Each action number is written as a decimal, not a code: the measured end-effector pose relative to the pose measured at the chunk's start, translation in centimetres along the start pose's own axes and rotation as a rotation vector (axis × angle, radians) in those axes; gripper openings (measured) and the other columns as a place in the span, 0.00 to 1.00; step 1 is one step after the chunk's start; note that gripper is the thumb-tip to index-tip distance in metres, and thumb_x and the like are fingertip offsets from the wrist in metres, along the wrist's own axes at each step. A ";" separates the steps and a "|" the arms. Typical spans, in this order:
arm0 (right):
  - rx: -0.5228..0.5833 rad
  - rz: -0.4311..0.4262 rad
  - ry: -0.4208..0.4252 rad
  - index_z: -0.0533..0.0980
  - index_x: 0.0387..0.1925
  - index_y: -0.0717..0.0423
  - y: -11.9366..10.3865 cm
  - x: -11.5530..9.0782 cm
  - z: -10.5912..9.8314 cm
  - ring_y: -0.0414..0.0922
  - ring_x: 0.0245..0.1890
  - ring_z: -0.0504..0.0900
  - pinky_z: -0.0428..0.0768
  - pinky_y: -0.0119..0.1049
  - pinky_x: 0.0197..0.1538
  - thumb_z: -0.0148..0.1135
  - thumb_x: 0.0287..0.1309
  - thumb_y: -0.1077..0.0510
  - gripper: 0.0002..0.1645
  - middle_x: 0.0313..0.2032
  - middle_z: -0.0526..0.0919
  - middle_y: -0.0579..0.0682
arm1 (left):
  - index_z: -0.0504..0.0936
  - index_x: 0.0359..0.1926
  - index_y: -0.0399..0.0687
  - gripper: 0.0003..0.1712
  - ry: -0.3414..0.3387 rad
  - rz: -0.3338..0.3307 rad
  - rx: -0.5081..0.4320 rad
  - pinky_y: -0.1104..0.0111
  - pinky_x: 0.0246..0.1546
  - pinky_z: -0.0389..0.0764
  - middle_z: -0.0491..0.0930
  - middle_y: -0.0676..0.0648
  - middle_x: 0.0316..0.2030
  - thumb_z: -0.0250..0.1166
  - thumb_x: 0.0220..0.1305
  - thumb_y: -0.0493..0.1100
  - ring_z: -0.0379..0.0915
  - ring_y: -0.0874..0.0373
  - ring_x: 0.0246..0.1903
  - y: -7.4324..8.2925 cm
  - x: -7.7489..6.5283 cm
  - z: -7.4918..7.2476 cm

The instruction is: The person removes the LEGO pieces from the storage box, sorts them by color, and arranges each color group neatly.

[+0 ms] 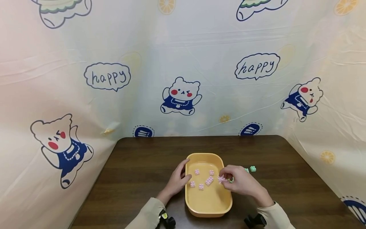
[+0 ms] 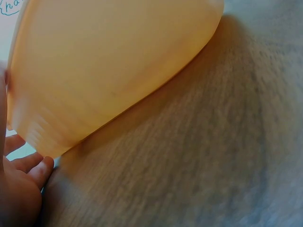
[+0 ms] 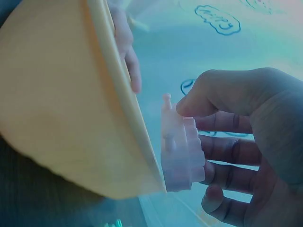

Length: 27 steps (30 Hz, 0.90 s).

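A yellow plastic tub (image 1: 208, 203) stands on the table, with several pink toy building blocks (image 1: 209, 181) lying apart on its floor. At its left side, my left hand (image 1: 178, 178) holds the wall, thumb over the rim and fingers along the outside. The left wrist view shows those fingertips (image 2: 43, 170) against the tub's outer wall. Over the right rim, my right hand (image 1: 243, 180) pinches a pink building block piece (image 3: 182, 151) between thumb and fingers. Its studs face the fingers in the right wrist view. A small green bit (image 1: 231, 180) shows by the right fingers.
Green building blocks (image 1: 253, 169) lie on the table beyond my right hand, one partly hidden by it. The dark wooden table (image 1: 137, 168) reaches back to a printed curtain (image 1: 183, 44) that hangs behind and along both sides.
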State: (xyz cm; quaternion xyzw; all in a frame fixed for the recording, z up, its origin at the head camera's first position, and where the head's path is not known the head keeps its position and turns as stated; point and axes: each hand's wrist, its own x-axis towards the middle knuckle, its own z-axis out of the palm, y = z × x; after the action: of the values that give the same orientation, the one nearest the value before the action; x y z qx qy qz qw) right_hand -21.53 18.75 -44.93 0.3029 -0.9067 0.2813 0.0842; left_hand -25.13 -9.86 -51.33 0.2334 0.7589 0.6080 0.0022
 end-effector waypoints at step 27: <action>-0.069 0.050 -0.021 0.81 0.30 0.44 4.5 -2.8 -0.1 0.31 0.28 0.74 0.76 0.26 0.30 0.71 0.44 0.62 0.11 0.26 0.77 0.34 | 0.56 0.72 0.36 0.37 -0.010 -0.001 0.028 0.48 0.63 0.69 0.56 0.32 0.71 0.58 0.65 0.31 0.61 0.38 0.67 0.3 -0.1 -0.1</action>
State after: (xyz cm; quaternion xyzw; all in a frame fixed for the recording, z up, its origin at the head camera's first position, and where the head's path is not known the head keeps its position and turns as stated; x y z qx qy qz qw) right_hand -22.01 23.22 -47.81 0.2802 -0.9238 0.2489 0.0780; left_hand -24.93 -9.94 -51.10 0.2360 0.7673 0.5962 0.0032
